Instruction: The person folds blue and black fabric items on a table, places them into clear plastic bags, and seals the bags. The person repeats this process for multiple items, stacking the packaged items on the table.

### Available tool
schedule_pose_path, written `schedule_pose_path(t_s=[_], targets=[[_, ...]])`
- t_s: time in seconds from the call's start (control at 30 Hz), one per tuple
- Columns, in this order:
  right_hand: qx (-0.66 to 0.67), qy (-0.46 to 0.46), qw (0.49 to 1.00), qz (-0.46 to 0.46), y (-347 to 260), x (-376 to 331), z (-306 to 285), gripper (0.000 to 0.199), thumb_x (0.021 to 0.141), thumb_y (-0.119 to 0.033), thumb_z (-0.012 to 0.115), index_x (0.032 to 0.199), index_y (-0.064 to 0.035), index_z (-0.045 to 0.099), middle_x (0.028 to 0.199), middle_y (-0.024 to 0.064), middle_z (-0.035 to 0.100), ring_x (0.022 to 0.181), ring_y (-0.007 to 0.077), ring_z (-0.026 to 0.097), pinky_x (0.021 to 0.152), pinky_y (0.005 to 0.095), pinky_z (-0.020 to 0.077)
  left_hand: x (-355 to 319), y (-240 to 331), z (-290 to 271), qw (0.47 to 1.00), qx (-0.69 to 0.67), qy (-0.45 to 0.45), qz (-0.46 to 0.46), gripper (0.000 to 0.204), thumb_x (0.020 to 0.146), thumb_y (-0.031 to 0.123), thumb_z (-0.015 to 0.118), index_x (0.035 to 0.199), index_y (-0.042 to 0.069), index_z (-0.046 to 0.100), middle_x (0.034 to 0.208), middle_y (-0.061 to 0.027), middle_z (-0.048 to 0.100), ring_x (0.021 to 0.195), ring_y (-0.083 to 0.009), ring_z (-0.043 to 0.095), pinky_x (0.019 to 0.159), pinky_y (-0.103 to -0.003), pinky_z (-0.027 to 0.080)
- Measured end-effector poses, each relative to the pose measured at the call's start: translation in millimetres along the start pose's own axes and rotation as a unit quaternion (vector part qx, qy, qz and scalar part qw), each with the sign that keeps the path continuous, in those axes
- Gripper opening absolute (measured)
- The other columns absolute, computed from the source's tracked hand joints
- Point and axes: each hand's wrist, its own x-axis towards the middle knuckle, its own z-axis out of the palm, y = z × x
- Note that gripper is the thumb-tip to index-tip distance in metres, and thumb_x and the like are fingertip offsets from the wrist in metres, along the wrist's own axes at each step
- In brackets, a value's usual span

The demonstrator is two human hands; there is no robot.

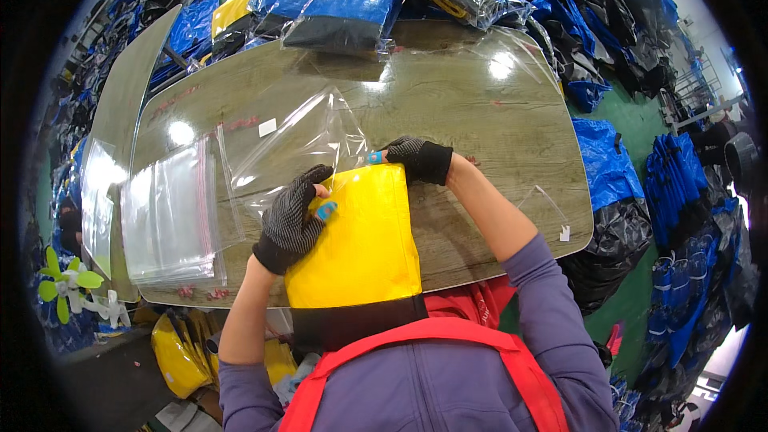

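Where the hands meet: at the near middle of the table [496, 124], over the top edge of a folded yellow garment [356, 244].
Left hand [292, 216]: gloved, fingers closed on the garment's top left corner and the bag edge there.
Right hand [418, 158]: gloved, pinching the garment's top right corner at the bag mouth.
Garment: yellow with a black lower band, lying from the table's near edge toward the person, its top just inside the clear bag [292, 140].
Clear bag: open, spreading away to the far left of the hands.
Bag stack [168, 216]: flat clear bags, left of the garment.
Packed garments [344, 0]: bagged blue, black and yellow ones piled at the far edge.
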Motion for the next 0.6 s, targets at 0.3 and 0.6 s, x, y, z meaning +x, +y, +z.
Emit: schedule_pose_path(t_s=[0.3, 0.6], targets=[[0.025, 0.047, 0.998, -0.046, 36, -64, -2, 0.04, 0.089, -0.038, 0.065, 0.106, -0.0015, 0.063, 0.093, 0.0019, 0.065, 0.079, 0.0116, 0.06, 0.069, 0.0273, 0.0506, -36, -21, 29, 0.981, 0.124, 0.142, -0.045, 0.039, 0.086, 0.013, 0.063, 0.122, 0.002, 0.052, 0.132, -0.0191, 0.051, 0.13, -0.0381, 0.04, 0.112, -0.044, 0.024], [-0.297, 0.215, 0.922, -0.124, 84, -116, 60, 0.038, 0.096, -0.033, 0.049, 0.101, 0.0021, 0.062, 0.075, 0.0188, 0.065, 0.068, 0.0244, 0.063, 0.066, 0.0375, 0.0479, -39, -52, 2, 0.761, -0.532, 0.127, -0.347, 0.035, 0.09, 0.018, 0.063, 0.12, 0.002, 0.054, 0.101, -0.0048, 0.063, 0.085, -0.0149, 0.06, 0.077, -0.027, 0.05]])
